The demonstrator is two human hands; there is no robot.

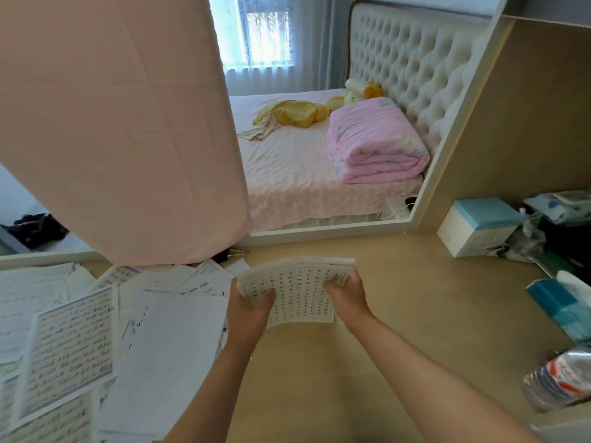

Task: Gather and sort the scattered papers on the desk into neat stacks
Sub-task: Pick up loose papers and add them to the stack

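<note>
Both hands hold one thick stack of gridded practice sheets (299, 282) just above the wooden desk (367, 346), near its middle. My left hand (251, 306) grips the stack's left edge and my right hand (347, 294) grips its right edge. The sheets bow upward between them. Scattered papers (96, 330) cover the desk's left side, overlapping at odd angles. Among them are a lined sheet with handwriting (68, 350) and a mostly blank white sheet (169, 340).
A mirror (319, 155) stands at the desk's back, with a pink cloth (121, 123) draped over its left part. A binder clip (236, 253) lies below the cloth. Right side: a white-and-blue box (479, 228), tissue packs (563, 302), a crumpled plastic bottle (559, 378).
</note>
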